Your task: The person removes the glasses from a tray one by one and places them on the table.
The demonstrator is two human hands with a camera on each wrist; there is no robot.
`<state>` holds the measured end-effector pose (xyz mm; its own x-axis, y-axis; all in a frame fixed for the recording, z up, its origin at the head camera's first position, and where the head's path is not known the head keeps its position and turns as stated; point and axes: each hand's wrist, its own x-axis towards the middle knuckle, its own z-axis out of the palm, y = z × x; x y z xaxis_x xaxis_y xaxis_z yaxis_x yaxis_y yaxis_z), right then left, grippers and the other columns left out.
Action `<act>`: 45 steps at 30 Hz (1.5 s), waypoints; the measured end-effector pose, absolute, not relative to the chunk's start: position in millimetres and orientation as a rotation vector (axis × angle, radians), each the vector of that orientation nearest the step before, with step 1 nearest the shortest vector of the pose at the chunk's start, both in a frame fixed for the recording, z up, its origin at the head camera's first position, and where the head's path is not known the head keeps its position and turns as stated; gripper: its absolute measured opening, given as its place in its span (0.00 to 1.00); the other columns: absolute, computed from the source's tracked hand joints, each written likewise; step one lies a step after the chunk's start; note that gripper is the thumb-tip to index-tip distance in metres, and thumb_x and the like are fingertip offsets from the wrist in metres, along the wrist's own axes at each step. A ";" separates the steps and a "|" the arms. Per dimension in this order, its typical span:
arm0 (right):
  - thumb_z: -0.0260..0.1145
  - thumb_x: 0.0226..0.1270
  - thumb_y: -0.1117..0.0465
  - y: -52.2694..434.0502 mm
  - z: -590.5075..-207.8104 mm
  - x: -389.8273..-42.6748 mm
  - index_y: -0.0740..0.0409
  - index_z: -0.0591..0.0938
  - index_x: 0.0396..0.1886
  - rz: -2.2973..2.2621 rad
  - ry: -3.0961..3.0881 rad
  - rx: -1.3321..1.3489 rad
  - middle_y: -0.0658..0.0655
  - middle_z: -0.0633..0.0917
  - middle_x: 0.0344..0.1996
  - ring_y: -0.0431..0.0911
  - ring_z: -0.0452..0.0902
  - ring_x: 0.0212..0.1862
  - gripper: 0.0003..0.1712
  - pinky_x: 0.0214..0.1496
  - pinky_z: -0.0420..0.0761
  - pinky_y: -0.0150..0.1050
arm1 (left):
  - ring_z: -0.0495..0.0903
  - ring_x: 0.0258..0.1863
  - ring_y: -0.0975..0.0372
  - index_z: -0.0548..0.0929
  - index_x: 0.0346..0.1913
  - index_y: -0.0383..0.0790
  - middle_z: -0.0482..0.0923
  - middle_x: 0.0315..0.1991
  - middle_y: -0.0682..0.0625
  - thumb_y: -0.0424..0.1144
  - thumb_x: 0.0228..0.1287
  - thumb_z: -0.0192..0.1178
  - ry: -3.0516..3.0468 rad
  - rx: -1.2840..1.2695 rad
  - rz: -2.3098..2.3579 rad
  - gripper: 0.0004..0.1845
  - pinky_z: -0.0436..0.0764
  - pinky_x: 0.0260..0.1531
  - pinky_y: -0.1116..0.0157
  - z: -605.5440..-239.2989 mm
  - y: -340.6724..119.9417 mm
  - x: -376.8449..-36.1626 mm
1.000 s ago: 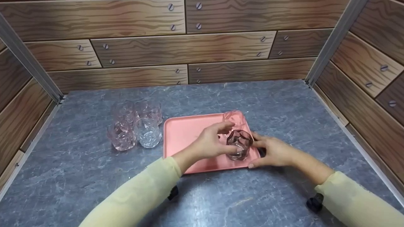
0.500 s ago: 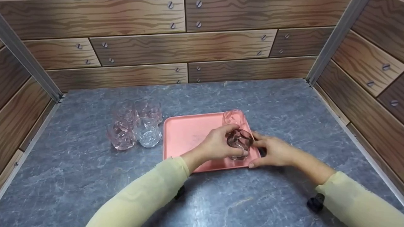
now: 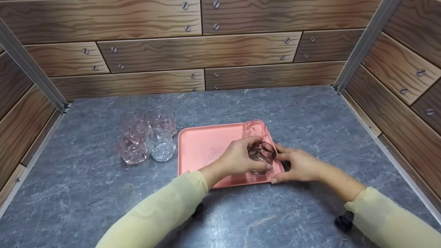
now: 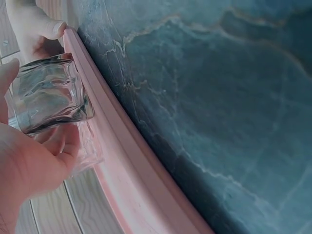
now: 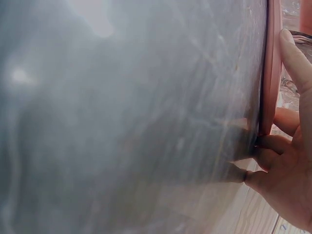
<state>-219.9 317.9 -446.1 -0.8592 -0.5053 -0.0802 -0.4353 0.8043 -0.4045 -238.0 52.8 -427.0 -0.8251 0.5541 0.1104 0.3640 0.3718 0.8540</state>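
My left hand [image 3: 237, 156] grips a dark-tinted faceted glass [image 3: 262, 151], its thumb on the near side and fingers round the far side. The glass stands upright at the right end of a pink rectangular tray [image 3: 198, 148]. My right hand [image 3: 299, 165] holds that tray by its right edge, thumb at the front corner and index finger over the rim. In the right wrist view, the other fingers [image 5: 268, 156] curl outside the rim. Behind the dark glass, a pink-tinted glass [image 3: 254, 127] sits in the tray's back right corner, partly covered by my left hand.
Left of the tray, several faceted glasses stand together on the grey marbled table [image 3: 103, 203]: a clear glass [image 3: 161, 146] at the front right, a pinkish glass [image 3: 133, 148] beside it, others behind. Wood-patterned panels [image 3: 155, 51] enclose the table at back and sides.
My left hand has moved slightly right and closed its fingers round the dark glass. The right hand and the tray have stayed in place.
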 end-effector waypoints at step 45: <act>0.78 0.55 0.28 316.8 -445.4 -222.3 0.59 0.75 0.77 -0.579 2.795 -0.761 0.72 0.64 0.78 0.74 0.64 0.74 0.58 0.73 0.68 0.70 | 0.86 0.54 0.52 0.77 0.73 0.35 0.85 0.59 0.45 0.41 0.49 0.85 2.567 0.690 1.593 0.46 0.85 0.57 0.60 -360.2 -95.0 -207.7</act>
